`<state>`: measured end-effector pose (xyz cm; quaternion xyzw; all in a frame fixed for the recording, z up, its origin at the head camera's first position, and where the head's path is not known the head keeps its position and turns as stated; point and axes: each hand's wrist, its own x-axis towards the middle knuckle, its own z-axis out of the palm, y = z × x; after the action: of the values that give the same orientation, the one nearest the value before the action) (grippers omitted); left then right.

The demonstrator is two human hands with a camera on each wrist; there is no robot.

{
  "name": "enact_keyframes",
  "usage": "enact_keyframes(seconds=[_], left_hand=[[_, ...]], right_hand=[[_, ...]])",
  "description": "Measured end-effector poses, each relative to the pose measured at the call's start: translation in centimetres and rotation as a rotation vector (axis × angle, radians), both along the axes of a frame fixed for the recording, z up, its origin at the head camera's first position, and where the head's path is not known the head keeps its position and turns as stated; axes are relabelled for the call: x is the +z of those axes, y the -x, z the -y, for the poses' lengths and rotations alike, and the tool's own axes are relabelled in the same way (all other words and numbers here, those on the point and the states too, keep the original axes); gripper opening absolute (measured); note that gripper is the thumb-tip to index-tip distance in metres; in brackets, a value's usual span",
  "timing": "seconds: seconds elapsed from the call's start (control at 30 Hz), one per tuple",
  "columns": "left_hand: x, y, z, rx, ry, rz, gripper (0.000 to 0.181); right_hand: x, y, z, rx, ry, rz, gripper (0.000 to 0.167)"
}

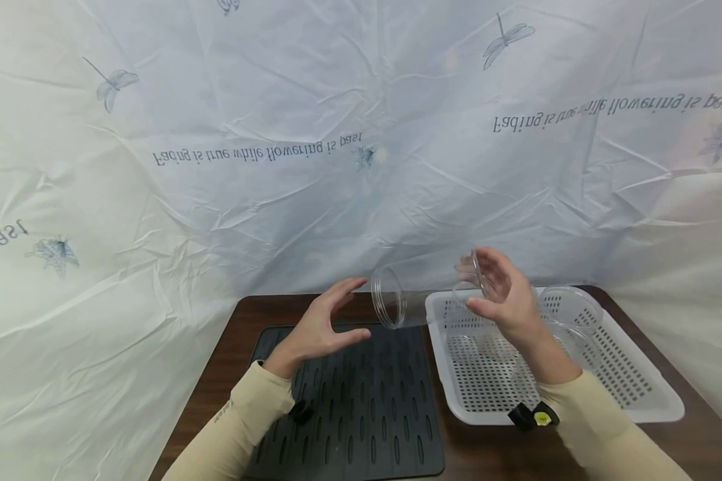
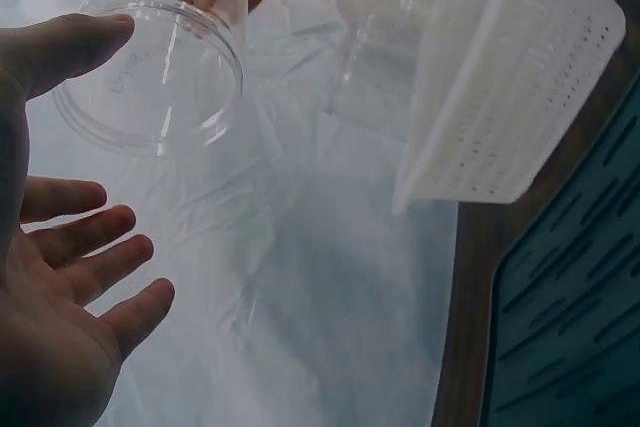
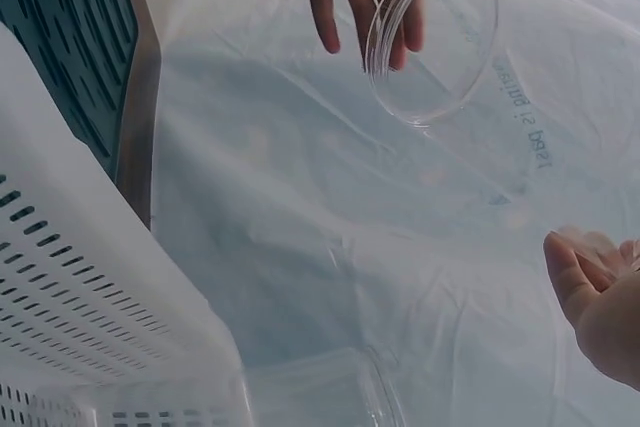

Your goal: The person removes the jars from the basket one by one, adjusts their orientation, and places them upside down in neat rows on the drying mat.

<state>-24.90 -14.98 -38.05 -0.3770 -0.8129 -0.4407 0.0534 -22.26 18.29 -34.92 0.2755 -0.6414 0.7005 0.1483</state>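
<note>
A clear, see-through plastic jar (image 1: 418,294) is held tilted on its side above the mat and the basket edge. My right hand (image 1: 514,304) grips it at the right end, fingers behind and thumb in front. The jar's ringed rim points left, toward my left hand (image 1: 315,327). That hand has its thumb and fingers spread just short of the rim, holding nothing. In the left wrist view, the thumb of the left hand (image 2: 60,287) overlaps the rim of the jar (image 2: 150,87); contact cannot be told.
A white perforated basket (image 1: 457,404) stands on the right of the brown table (image 1: 216,387), with clear containers (image 1: 571,307) inside. Left of it lies a dark ridged mat (image 1: 361,414). A pale printed sheet (image 1: 313,214) hangs behind the table.
</note>
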Motion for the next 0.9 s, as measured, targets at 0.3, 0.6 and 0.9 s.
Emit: enact_keyframes(seconds=[0.3, 0.6, 0.9], left_hand=[[-1.1, -0.2, 1.2, 0.094, 0.143, 0.005, 0.086], [-1.7, -0.3, 2.2, 0.141, 0.266, 0.005, 0.089], [-2.6, -0.4, 3.1, 0.148, 0.372, 0.0, 0.092]], right_hand=[[1.1, -0.1, -0.1, -0.111, -0.172, 0.021, 0.074], [1.5, 0.1, 0.0, -0.158, -0.257, 0.023, 0.076], [2.0, 0.7, -0.3, -0.192, -0.386, 0.042, 0.08]])
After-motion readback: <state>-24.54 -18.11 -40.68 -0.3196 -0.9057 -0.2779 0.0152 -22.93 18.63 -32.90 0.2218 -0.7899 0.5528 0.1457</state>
